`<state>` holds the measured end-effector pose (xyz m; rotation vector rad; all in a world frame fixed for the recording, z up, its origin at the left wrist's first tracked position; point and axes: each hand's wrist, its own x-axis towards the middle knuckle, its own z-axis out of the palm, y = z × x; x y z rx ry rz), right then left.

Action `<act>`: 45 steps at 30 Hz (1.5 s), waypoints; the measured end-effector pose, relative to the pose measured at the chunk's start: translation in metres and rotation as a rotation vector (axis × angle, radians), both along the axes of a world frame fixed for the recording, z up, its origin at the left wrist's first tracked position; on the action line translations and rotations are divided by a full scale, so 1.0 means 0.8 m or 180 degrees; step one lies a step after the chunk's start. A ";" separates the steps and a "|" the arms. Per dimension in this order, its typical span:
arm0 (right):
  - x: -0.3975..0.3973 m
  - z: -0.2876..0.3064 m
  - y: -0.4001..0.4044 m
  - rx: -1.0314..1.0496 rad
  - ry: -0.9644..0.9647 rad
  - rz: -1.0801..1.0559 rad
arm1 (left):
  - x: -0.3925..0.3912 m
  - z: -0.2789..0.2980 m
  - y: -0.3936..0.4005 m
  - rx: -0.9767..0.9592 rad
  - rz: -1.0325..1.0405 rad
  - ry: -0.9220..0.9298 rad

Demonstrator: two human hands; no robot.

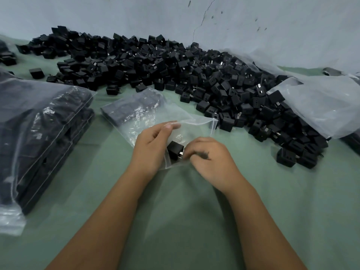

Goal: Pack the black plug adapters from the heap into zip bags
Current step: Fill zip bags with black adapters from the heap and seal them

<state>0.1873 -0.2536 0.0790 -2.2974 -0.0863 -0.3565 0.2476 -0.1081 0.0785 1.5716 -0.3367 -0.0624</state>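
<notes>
On the green cloth [194, 221] nearest the camera, both hands meet at the mouth of a clear zip bag [181, 123]. The left hand [152, 149] pinches the bag's upper layer between thumb and fingers, holding the opening apart. The right hand [210, 158] has its fingers curled round a black plug adapter [175, 152], gripping it by the pronged end right at the bag's mouth, between the two hands. Farther inside the same bag, a row of adapters [132, 108] already lies packed at the closed end.

To the left, filled zip bags [42, 137] are stacked on one another, each dark with adapters inside. Beyond the hands, the heap [175, 75] of loose black adapters stretches across the cloth up to the pale wall [253, 26], with a few strays lying apart at its edges. On the right, a large clear plastic bag [315, 106] lies over the heap's end. No brand, label or lettering can be read on any adapter or bag.
</notes>
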 end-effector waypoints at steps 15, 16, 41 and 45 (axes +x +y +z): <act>0.020 -0.012 0.028 0.0112 0.0040 0.0345 | -0.008 -0.001 0.001 0.1509 -0.0003 -0.1951; 0.023 -0.011 0.030 0.0108 0.0077 0.0352 | -0.009 -0.001 -0.001 0.1542 0.0016 -0.2039; 0.045 -0.010 0.029 0.0342 0.0021 -0.0479 | 0.017 0.008 0.008 -0.0986 0.0523 0.0045; 0.046 -0.006 0.035 0.0011 0.0003 -0.0010 | 0.015 0.005 0.005 -0.0802 0.0502 -0.0049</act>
